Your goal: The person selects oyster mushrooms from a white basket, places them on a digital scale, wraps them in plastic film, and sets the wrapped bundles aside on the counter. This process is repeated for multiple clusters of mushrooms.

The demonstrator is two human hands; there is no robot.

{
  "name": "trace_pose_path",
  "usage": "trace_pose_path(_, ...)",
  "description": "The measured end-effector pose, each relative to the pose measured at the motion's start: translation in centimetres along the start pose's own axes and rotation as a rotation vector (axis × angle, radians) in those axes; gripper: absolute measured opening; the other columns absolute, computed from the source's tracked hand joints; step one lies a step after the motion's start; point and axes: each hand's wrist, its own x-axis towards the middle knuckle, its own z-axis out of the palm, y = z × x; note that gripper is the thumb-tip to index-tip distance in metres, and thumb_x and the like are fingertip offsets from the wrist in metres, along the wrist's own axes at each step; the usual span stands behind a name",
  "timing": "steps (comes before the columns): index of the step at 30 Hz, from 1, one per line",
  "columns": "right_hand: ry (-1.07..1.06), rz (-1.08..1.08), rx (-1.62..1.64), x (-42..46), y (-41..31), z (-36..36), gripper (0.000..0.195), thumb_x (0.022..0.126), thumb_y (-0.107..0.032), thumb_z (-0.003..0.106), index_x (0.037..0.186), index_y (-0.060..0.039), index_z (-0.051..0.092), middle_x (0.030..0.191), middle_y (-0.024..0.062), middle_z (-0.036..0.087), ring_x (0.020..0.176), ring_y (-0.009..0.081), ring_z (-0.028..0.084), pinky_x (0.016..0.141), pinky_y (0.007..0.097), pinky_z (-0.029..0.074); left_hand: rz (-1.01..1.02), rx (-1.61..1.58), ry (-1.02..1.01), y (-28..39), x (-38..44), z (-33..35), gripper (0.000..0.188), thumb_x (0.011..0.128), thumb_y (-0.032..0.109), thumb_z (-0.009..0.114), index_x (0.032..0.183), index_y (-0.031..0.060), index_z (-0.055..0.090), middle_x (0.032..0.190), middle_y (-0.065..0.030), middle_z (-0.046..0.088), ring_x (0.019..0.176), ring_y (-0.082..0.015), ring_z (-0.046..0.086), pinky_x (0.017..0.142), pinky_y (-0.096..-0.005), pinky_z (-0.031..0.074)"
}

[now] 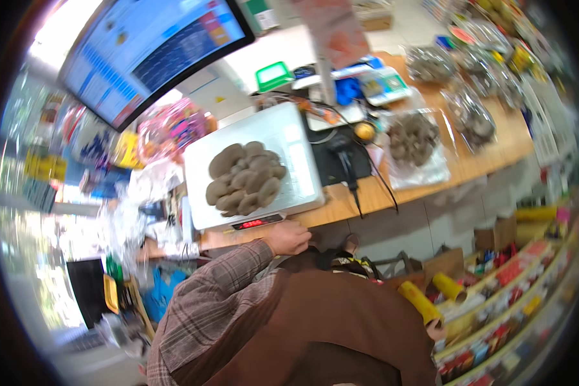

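Note:
My left hand (289, 238), in a plaid sleeve, is at the table's front edge, just right of the red digital display of a white weighing scale (301, 169). Its fingers are curled in and I see nothing in them. My right hand is not in plain view. On the scale's pale platform lies a cluster of grey-brown oyster mushrooms (246, 178). Right of the scale, a black handheld barcode scanner (346, 161) with a cable rests on a dark mat. Farther right, more mushrooms (412, 140) lie in or on a clear plastic bag.
A large lit monitor (149, 53) stands at the upper left. Bagged mushrooms (470, 116) are on the wooden table's (502, 152) right part. A green-framed tray (273, 76) is behind the scale. Shelves of packaged goods (502, 333) and yellow tubes (420, 301) stand at the lower right.

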Motion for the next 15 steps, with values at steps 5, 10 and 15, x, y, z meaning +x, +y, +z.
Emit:
trace_pose_path(5, 0.126, 0.280, -0.300, 4.2, 0.5, 3.4, 0.045, 0.083, -0.026, 0.075, 0.113, 0.0047, 0.062, 0.099, 0.0212, 0.068, 0.091, 0.0334, 0.066, 0.081, 0.0412, 0.051, -0.053, 0.010, -0.005, 0.8, -0.8, 0.5, 0.020, 0.072, 0.021, 0.068, 0.070, 0.0116, 0.051, 0.070, -0.0040, 0.051, 0.065, -0.0251, 0.055, 0.058, -0.0384, 0.048)
trace_pose_path(10, 0.013, 0.268, -0.341, 5.0, -2.9, 4.7, 0.043, 0.081, -0.022, 0.076, 0.112, 0.0050, 0.063, 0.099, 0.0203, 0.069, 0.090, 0.0318, 0.067, 0.080, 0.0399, 0.052, -0.050, -0.010, 0.026, 0.8, -0.8, 0.8, 0.020, 0.072, 0.022, 0.068, 0.070, 0.0119, 0.051, 0.070, -0.0041, 0.051, 0.065, -0.0252, 0.055, 0.059, -0.0385, 0.048)
trace_pose_path(15, -0.103, 0.171, -0.352, 6.0, -5.0, 5.1, 0.040, 0.080, -0.018, 0.076, 0.110, 0.0053, 0.064, 0.098, 0.0195, 0.070, 0.089, 0.0302, 0.068, 0.079, 0.0387, 0.052, -0.050, -0.016, 0.051, 0.7, -1.0, 0.9, 0.019, 0.072, 0.023, 0.068, 0.069, 0.0119, 0.052, 0.070, -0.0036, 0.051, 0.066, -0.0247, 0.056, 0.059, -0.0380, 0.048)
